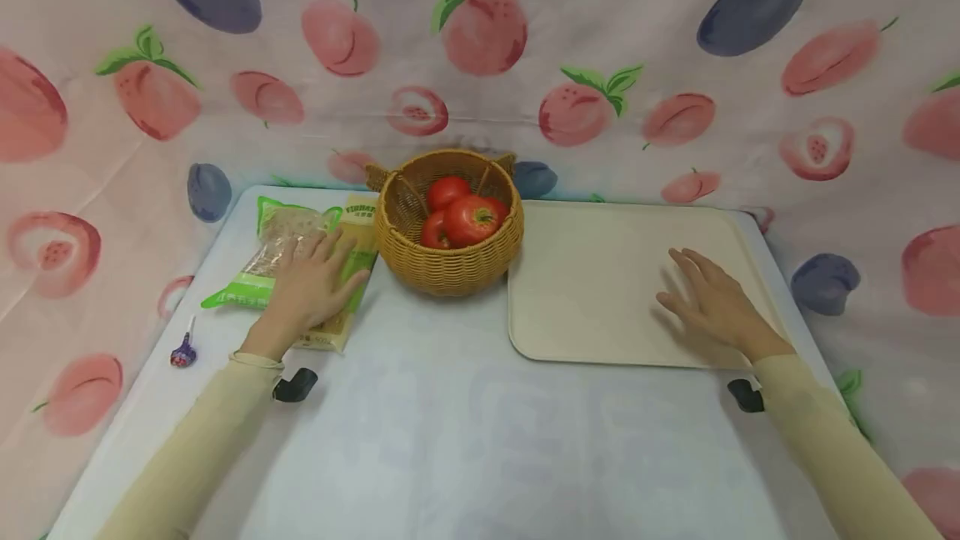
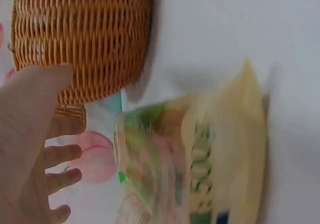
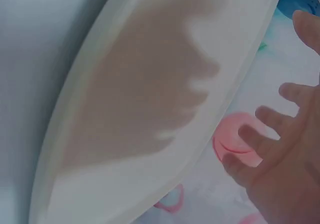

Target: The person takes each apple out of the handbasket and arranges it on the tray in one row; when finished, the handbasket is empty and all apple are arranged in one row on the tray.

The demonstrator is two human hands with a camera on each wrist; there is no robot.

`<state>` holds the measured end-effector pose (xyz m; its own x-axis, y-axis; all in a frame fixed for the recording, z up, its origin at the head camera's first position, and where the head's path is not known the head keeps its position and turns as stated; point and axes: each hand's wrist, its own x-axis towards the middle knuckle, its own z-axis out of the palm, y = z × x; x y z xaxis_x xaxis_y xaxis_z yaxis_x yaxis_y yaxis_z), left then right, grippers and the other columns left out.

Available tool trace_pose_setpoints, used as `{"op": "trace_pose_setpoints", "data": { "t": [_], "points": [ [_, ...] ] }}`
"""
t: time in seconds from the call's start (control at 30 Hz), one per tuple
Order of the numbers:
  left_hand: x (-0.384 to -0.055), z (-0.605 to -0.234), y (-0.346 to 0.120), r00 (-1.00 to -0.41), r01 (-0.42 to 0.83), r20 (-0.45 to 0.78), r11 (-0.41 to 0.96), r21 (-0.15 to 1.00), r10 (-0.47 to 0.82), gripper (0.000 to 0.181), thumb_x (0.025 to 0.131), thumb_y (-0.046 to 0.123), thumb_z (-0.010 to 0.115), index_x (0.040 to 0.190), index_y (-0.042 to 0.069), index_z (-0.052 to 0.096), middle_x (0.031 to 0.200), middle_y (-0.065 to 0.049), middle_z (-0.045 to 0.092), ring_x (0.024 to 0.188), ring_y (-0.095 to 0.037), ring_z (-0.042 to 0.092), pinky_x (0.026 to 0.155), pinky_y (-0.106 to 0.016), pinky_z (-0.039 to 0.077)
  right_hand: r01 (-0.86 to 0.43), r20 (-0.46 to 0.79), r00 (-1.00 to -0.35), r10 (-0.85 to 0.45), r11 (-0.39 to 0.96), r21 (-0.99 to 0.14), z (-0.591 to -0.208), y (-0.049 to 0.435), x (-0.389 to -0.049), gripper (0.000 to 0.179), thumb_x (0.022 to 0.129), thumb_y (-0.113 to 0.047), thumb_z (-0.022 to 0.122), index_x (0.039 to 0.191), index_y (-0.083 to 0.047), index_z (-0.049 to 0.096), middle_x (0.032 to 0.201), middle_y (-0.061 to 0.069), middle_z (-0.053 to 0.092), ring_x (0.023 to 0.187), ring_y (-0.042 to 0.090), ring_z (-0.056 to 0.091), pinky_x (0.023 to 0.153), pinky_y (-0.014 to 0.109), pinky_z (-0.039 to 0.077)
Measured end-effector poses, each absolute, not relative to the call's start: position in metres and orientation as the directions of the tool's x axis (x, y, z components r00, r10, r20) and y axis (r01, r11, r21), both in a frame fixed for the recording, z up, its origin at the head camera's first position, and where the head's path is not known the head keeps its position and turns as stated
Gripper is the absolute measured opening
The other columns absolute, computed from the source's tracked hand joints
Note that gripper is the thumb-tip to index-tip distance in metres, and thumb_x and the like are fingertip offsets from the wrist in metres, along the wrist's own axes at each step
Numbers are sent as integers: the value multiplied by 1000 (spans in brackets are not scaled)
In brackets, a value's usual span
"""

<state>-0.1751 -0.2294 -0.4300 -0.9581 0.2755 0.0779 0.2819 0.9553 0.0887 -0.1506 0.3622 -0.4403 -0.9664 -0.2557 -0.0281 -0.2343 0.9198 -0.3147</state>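
My left hand [image 1: 311,286] hovers with fingers spread over two food packets at the left of the table. One is a clear-and-green bag [image 1: 258,273] with pale brownish contents; the other is a yellow packet [image 1: 326,336] marked 500 in the left wrist view, both partly covered by the hand. Over the right part of a cream tray [image 1: 585,282], my right hand [image 1: 712,307] has its fingers apart and holds nothing. Its shadow falls on the tray [image 3: 135,89] in the right wrist view. Between the hands stands a wicker basket [image 1: 450,269] containing several red tomatoes [image 1: 471,220].
A purple-wrapped lollipop [image 1: 183,352] lies near the table's left edge. The white table [image 1: 480,440] extends in front of the basket and tray. Behind and beside it hangs a fruit-print cloth [image 1: 487,107].
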Motion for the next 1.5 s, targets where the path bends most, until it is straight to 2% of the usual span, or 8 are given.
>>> {"op": "trace_pose_setpoints", "data": {
  "t": [0.1, 0.23, 0.43, 0.67, 1.0, 1.27, 1.5],
  "points": [
    [-168, -433, -224, -948, 300, 144, 947, 112, 283, 64, 95, 54, 41, 141, 10, 42, 149, -16, 36, 135, -42, 33, 112, -62, 17, -264, 8, -960, -279, 898, -351, -437, 358, -154, 71, 93, -45, 53, 150, -15, 22, 149, 21, 29, 132, 46, 29, 99, 67, 26],
    [-157, -437, -214, -932, 327, 224, 929, 174, 286, 56, 94, 47, 49, 133, 8, 50, 139, -16, 47, 128, -39, 42, 111, -59, 22, -296, 30, -951, -307, 878, -377, -432, 348, -156, 66, 93, -43, 53, 148, -17, 27, 147, 15, 33, 133, 41, 32, 99, 64, 30],
    [-144, -445, -197, -892, 400, 315, 891, 214, 325, 47, 90, 38, 60, 125, 7, 57, 127, -13, 57, 118, -34, 51, 103, -54, 34, -347, 75, -935, -346, 855, -386, -430, 330, -155, 60, 94, -40, 53, 145, -16, 33, 143, 10, 40, 132, 35, 37, 99, 60, 36],
    [-135, -451, -180, -873, 448, 351, 842, 300, 340, 40, 89, 35, 62, 120, 10, 60, 121, -9, 60, 112, -31, 55, 94, -52, 39, -425, 175, -905, -388, 812, -400, -434, 313, -156, 50, 93, -29, 58, 138, -13, 44, 133, 7, 50, 122, 27, 47, 96, 52, 41],
    [-126, -463, -155, -839, 508, 398, 795, 332, 370, 30, 86, 26, 68, 110, 10, 64, 107, -5, 63, 95, -24, 61, 80, -40, 50, -531, 319, -846, -427, 721, -446, -432, 282, -165, 39, 93, -23, 60, 129, -14, 52, 125, 2, 55, 112, 18, 52, 92, 41, 43],
    [-119, -472, -133, -845, 533, 316, 732, 424, 432, 26, 88, 23, 66, 111, 13, 64, 110, 0, 62, 101, -20, 60, 84, -39, 50, -593, 384, -804, -453, 648, -477, -429, 257, -174, 33, 93, -21, 60, 125, -14, 54, 122, 0, 58, 108, 14, 54, 91, 37, 46],
    [-116, -484, -115, -818, 576, 319, 696, 430, 480, 25, 87, 23, 67, 110, 16, 64, 111, 4, 62, 105, -16, 60, 87, -36, 50, -624, 416, -781, -465, 608, -490, -424, 244, -178, 32, 93, -19, 59, 123, -11, 55, 120, 4, 59, 106, 17, 55, 90, 42, 48]
  ]
}}
